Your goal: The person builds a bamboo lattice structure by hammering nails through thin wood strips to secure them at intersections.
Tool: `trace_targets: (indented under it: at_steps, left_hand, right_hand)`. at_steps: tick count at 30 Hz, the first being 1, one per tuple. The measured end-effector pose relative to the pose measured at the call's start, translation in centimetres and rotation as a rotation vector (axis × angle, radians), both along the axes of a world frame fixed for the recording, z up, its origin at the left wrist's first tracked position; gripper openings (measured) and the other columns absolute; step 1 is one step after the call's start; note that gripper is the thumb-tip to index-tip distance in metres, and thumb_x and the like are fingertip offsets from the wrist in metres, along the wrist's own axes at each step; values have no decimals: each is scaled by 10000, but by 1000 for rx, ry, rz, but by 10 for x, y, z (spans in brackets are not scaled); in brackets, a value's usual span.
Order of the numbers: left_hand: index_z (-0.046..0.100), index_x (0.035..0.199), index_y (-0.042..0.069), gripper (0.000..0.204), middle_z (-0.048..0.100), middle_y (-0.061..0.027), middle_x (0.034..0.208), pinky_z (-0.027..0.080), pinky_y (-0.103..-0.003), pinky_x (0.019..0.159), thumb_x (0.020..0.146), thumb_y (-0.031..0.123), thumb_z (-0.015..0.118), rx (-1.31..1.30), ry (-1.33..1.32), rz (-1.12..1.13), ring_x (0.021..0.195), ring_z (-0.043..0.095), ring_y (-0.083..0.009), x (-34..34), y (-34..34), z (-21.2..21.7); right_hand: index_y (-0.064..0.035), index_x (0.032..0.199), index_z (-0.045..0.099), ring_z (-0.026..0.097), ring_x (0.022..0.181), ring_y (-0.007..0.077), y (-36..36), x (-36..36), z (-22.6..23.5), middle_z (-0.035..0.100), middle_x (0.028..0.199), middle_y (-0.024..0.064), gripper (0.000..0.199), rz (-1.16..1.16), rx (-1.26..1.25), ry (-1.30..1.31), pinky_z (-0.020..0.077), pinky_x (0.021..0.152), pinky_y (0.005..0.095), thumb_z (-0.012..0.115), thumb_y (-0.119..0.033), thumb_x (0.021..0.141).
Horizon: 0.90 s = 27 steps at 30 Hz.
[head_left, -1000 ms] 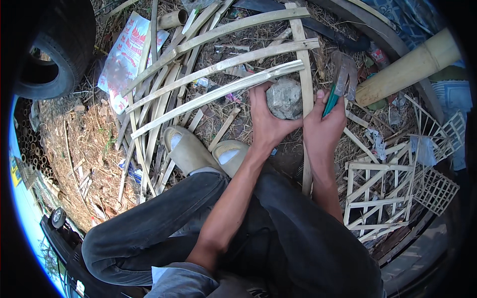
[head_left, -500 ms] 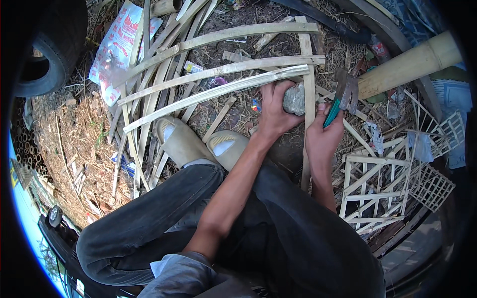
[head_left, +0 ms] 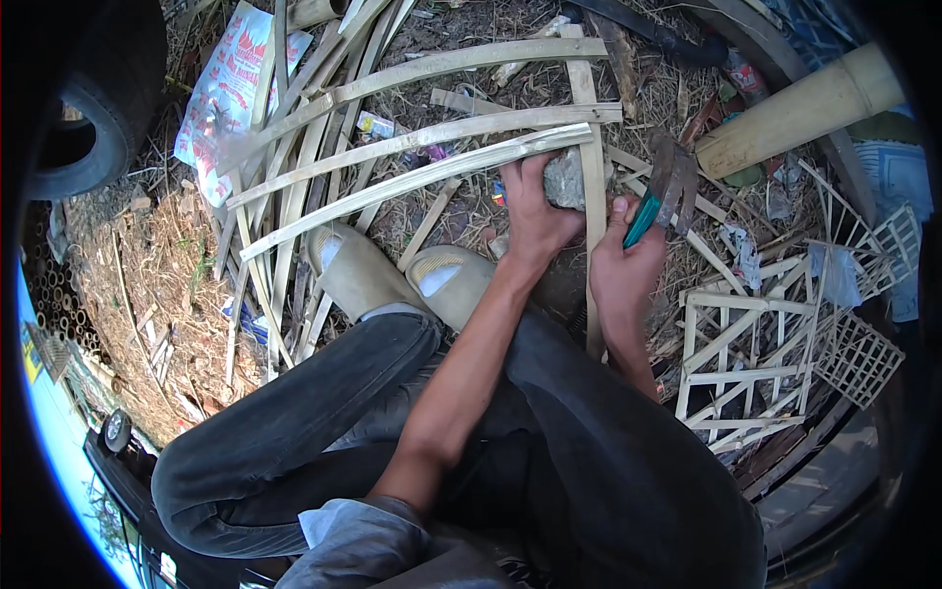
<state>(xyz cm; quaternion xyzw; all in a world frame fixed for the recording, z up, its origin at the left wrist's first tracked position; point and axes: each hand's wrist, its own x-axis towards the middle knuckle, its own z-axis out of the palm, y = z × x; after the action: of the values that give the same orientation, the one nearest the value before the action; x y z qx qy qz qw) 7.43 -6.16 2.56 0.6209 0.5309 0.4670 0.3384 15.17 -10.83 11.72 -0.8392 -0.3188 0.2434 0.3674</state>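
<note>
- right hand: fingers clamped round the green handle of the hammer, its metal head just beyond them.
- left hand: fingers bent beside the stone, tips hidden near the lowest slat; cannot tell whether they grip.
- between both hands: the upright strip, crossed by the slats' ends.
- beyond the right fingers, to the right: a bamboo pole.
- left of the left wrist: the shoes.
- well right of the right hand: a lattice.
</note>
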Motion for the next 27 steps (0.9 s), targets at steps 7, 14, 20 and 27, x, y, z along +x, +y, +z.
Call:
trace_targets:
  at_steps: [7, 14, 20, 27]
  left_hand:
    - [526, 1301, 36, 895, 559, -219, 1257, 469, -488, 1004, 564, 246, 989, -53, 0, -70, 1197, 541, -407, -12, 6, 19]
    - [653, 1240, 22, 602, 650, -200, 1214, 450, -478, 1039, 738, 260, 887, -101, 62, -192, 1164, 601, -370, -70, 2, 80]
    - [699, 1168, 92, 311, 657, -90, 1136, 458, -457, 961, 864, 103, 763, 78, 548, -151, 1070, 612, -338, -71, 36, 91]
    - [697, 1105, 51, 300, 674, -125, 1144, 508, -420, 897, 831, -72, 695, 18, 254, -288, 1045, 645, -332, -77, 33, 86]
  right_hand:
    - [47, 1004, 605, 647, 702, 231, 7, 3, -5, 651, 778, 142, 193, -46, -69, 71, 499, 681, 381, 583, -143, 1036]
    - [51, 1025, 609, 646, 765, 225, -8, 14, -16, 653, 839, 157, 190, -76, -75, 91, 499, 727, 385, 593, -138, 1029]
    - [49, 1018, 608, 653, 784, 293, -5, 11, -12, 652, 863, 180, 207, -47, -89, 106, 493, 758, 401, 606, -158, 1021]
    - [47, 1015, 612, 649, 777, 326, -8, 10, -17, 656, 861, 193, 210, 13, -88, 37, 495, 763, 413, 603, -163, 1022]
